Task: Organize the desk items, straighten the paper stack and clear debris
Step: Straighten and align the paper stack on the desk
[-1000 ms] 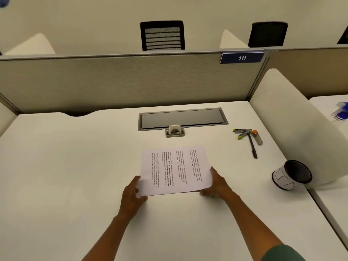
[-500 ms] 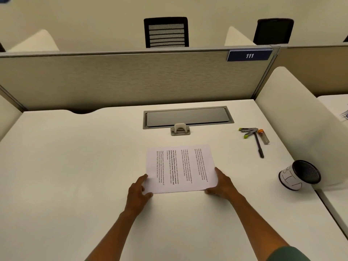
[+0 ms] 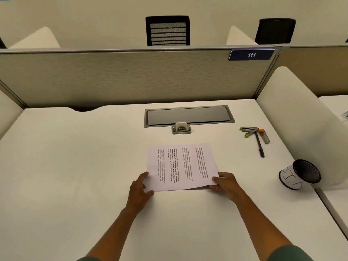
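A stack of printed white paper (image 3: 181,166) lies in the middle of the white desk (image 3: 75,166), text running sideways. My left hand (image 3: 140,189) grips its near left corner, thumb on top. My right hand (image 3: 225,182) pinches the near right corner, which is lifted slightly off the desk. At the right lie a small stapler with green tips (image 3: 248,130), a black pen (image 3: 259,145) and a small tube with an orange cap (image 3: 264,136). A black mesh pen cup (image 3: 299,175) with a white paper label lies tipped on its side near the right divider.
A grey cable hatch (image 3: 188,116) with a beige latch (image 3: 181,128) is set in the desk behind the paper. A fabric partition (image 3: 122,78) with a "111" sign (image 3: 251,55) closes the back. A white curved divider (image 3: 293,117) bounds the right side.
Both hands stay on the paper's near corners; the stack has been squared slightly, and the near right corner is now raised a little. The view shifted slightly left.
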{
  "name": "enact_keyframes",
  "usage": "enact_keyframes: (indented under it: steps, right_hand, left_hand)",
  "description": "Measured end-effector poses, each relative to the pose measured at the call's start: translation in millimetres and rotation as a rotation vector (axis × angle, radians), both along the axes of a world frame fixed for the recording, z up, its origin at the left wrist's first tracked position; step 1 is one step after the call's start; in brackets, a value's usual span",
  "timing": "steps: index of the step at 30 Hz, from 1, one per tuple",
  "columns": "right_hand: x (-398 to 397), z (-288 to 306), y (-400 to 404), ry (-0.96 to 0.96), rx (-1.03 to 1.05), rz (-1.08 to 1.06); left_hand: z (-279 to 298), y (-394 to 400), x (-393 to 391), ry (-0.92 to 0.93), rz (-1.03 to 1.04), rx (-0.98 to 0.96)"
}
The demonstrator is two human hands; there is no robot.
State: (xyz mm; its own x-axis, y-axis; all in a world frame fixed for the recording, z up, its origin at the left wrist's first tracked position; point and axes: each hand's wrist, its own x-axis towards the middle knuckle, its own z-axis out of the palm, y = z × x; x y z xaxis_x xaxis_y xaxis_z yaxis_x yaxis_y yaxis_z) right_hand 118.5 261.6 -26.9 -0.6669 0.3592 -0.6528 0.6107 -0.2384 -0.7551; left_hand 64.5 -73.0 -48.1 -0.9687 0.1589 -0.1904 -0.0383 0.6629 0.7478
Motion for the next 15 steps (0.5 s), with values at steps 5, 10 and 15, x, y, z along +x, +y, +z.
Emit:
enact_keyframes:
  steps: [5,10,15]
  right_hand:
    - [-2.4,-3.5,0.3,0.005,-0.087,-0.067]
    - [-2.0,-6.6,1.9,0.024,-0.128,-0.090]
    - [-1.6,-12.8,1.3,0.052,-0.087,-0.083]
  left_hand:
    - [11.6,4.6,2.5,-0.032,0.015,0.070]
    - [11.1,-1.0,-2.9,-0.059,0.088,0.061]
    - [11.2,-2.5,-10.8,-0.153,0.142,0.121]
